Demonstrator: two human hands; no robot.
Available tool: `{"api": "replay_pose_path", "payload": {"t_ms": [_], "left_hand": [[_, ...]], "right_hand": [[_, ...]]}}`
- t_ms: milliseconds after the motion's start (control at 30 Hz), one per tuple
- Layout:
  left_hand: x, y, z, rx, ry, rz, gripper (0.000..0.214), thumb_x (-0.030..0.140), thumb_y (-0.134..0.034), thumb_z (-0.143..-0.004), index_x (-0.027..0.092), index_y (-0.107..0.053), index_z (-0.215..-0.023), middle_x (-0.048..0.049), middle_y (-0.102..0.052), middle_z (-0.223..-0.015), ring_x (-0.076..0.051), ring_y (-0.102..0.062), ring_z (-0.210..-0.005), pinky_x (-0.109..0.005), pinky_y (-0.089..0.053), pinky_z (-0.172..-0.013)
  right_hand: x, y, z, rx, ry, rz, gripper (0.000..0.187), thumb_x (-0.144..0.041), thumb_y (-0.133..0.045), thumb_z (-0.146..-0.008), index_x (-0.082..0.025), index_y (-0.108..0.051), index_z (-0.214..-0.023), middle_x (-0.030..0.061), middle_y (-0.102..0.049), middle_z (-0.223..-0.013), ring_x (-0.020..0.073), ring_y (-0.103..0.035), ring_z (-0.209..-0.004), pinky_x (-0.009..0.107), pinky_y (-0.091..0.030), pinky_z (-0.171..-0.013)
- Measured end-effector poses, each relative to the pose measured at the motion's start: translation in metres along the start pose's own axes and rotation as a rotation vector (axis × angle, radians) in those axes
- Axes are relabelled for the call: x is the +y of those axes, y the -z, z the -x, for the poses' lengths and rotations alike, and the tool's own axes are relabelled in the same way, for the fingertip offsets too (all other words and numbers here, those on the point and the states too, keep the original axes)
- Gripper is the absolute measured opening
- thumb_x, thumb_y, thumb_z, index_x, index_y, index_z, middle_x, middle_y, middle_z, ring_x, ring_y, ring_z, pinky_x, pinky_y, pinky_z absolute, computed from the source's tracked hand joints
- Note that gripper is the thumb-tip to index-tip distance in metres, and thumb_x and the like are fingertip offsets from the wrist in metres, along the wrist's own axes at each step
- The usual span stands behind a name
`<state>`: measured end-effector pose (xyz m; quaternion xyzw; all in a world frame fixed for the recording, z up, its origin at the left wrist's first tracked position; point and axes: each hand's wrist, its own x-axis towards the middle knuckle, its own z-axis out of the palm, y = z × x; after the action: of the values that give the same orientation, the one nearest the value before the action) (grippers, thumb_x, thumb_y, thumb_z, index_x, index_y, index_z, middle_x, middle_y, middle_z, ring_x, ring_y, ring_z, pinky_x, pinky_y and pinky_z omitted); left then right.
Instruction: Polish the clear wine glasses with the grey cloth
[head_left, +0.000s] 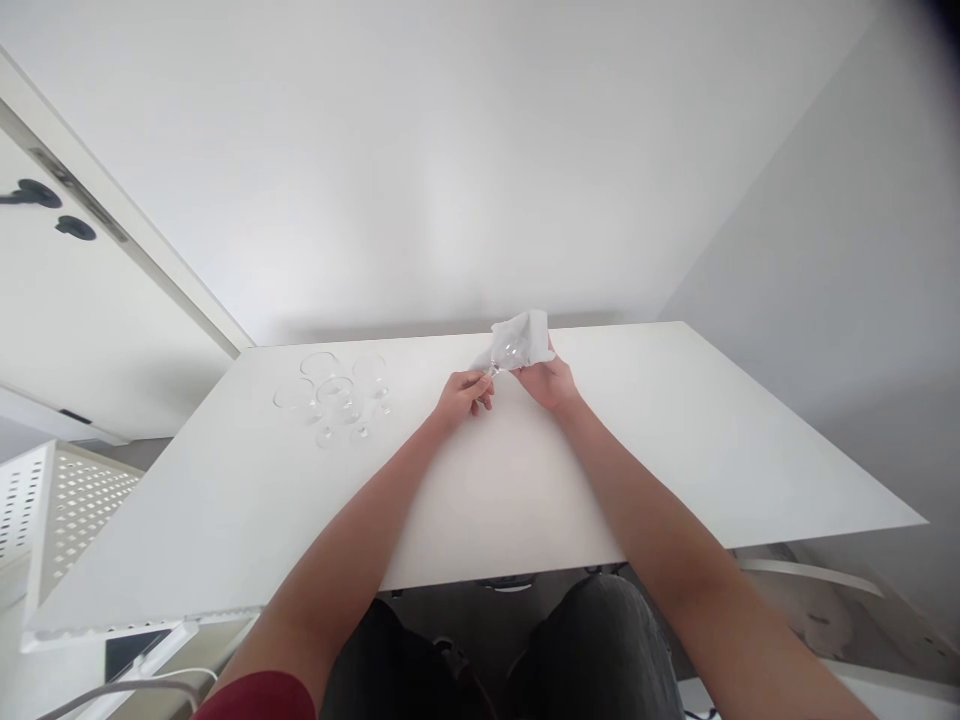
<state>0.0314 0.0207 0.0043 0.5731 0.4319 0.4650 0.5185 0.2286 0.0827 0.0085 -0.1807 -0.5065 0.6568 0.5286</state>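
Over the far middle of the white table, my left hand pinches the stem of a clear wine glass lying tilted between both hands. My right hand is closed on a white cloth wrapped around the glass's bowl. The bowl is largely hidden by the cloth.
Several clear wine glasses stand grouped on the table's far left. A white perforated bin sits to the left below the table edge. A white door with dark handles is at the left, and white walls stand behind and to the right.
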Motion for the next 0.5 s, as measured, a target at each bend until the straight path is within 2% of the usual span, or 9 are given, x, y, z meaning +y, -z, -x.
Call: {"api": "replay_pose_path", "payload": {"t_ms": [133, 233, 333, 433, 500], "left_hand": [[0.005, 0.002, 0.004, -0.179, 0.030, 0.076, 0.045, 0.057, -0.068, -0.084, 0.016, -0.064, -0.067, -0.0047, -0.057, -0.060, -0.015, -0.057, -0.052, -0.028, -0.037, -0.046], [0.007, 0.001, 0.006, -0.214, -0.010, 0.074, 0.045, 0.058, -0.068, -0.084, 0.016, -0.065, -0.068, -0.0059, -0.058, -0.061, -0.015, -0.055, -0.052, -0.030, -0.038, -0.047], [0.005, -0.002, 0.005, -0.106, -0.109, -0.101, 0.042, 0.057, -0.064, -0.087, 0.017, -0.067, -0.073, -0.0044, -0.058, -0.060, -0.014, -0.052, -0.053, -0.029, -0.039, -0.050], [-0.001, -0.006, 0.003, 0.140, -0.235, -0.404, 0.034, 0.048, -0.060, -0.091, 0.018, -0.066, -0.076, -0.0038, -0.060, -0.067, -0.014, -0.051, -0.057, -0.028, -0.038, -0.056], [-0.004, -0.009, 0.003, 0.276, -0.287, -0.588, 0.028, 0.042, -0.060, -0.092, 0.019, -0.064, -0.076, -0.0044, -0.061, -0.075, -0.014, -0.050, -0.061, -0.028, -0.035, -0.058]], "right_hand": [[0.008, 0.015, 0.002, -0.086, -0.057, 0.009, 0.053, -0.061, -0.076, -0.066, -0.029, -0.068, -0.108, 0.0091, -0.072, -0.105, 0.0353, -0.062, -0.111, 0.053, -0.053, -0.087], [0.010, 0.022, 0.003, -0.148, -0.078, -0.007, 0.057, -0.071, -0.073, -0.066, -0.028, -0.069, -0.104, 0.0110, -0.071, -0.105, 0.0365, -0.062, -0.111, 0.053, -0.053, -0.086], [0.008, 0.019, 0.002, -0.141, -0.041, 0.027, 0.060, -0.064, -0.080, -0.063, -0.029, -0.066, -0.109, 0.0104, -0.071, -0.108, 0.0349, -0.062, -0.110, 0.053, -0.053, -0.085], [0.005, 0.008, 0.001, -0.026, 0.056, 0.103, 0.063, -0.046, -0.089, -0.058, -0.031, -0.063, -0.114, 0.0065, -0.068, -0.113, 0.0299, -0.062, -0.107, 0.046, -0.054, -0.085], [0.005, -0.001, 0.000, 0.075, 0.130, 0.195, 0.060, -0.039, -0.090, -0.060, -0.032, -0.063, -0.113, 0.0037, -0.067, -0.114, 0.0258, -0.062, -0.104, 0.041, -0.054, -0.087]]}}
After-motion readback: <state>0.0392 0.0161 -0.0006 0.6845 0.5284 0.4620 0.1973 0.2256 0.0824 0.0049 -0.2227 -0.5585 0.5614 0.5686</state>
